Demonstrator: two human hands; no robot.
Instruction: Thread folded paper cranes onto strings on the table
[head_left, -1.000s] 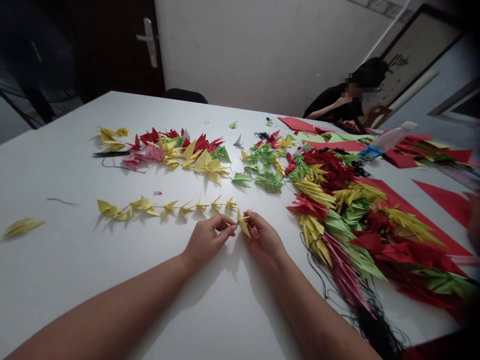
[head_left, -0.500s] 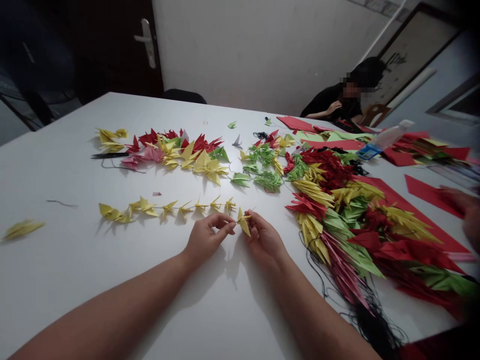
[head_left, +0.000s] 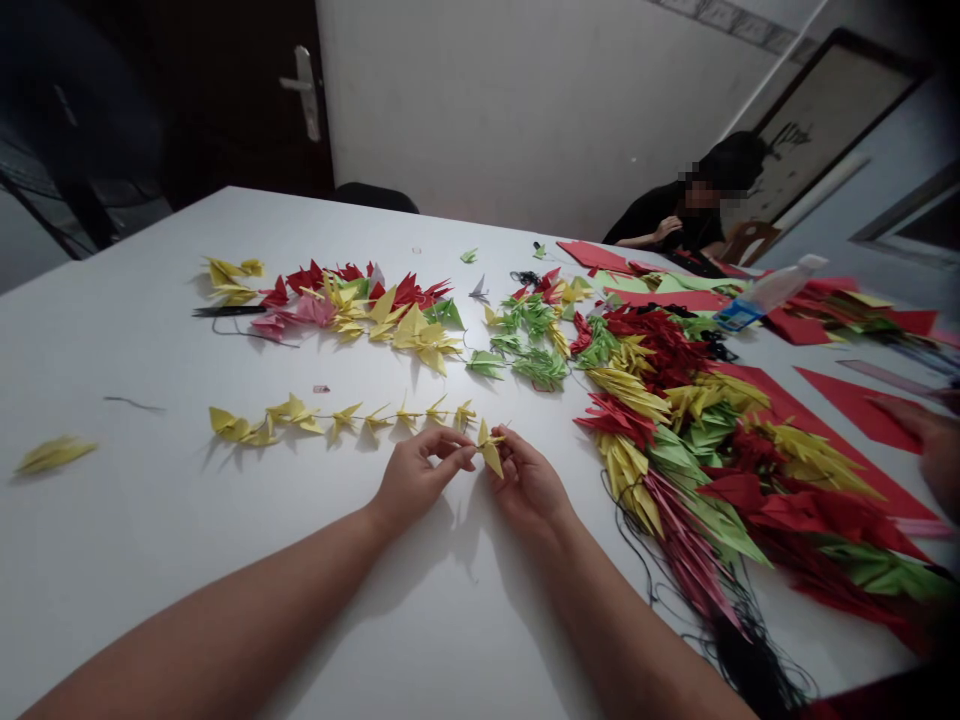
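Between my hands, just above the white table (head_left: pixel 225 560), is a yellow folded-paper crane (head_left: pixel 490 450). My left hand (head_left: pixel 420 468) pinches the dark string at the crane's left side, thumb and forefinger together. On the other side, my right hand (head_left: pixel 529 480) has its fingers curled and closed at the crane's right edge. From my left hand a string of yellow cranes (head_left: pixel 345 422) runs leftward along the table. A flat yellow bundle (head_left: pixel 56 455) lies at the far left, with a short piece of string (head_left: pixel 133 403) near it.
A large heap of red, green and yellow cranes (head_left: pixel 660 400) with black strings covers the right side. Behind lie more cranes (head_left: pixel 405 320), black scissors (head_left: pixel 229 311) and a clear bottle (head_left: pixel 772 290). A person (head_left: pixel 667 220) sits at the back; another person's hand (head_left: pixel 926 430) touches red paper.
The view has shifted slightly, moving the scene a little to the right. My hands keep nearly the same hold. The other person's red paper at the right has moved a little to the left.
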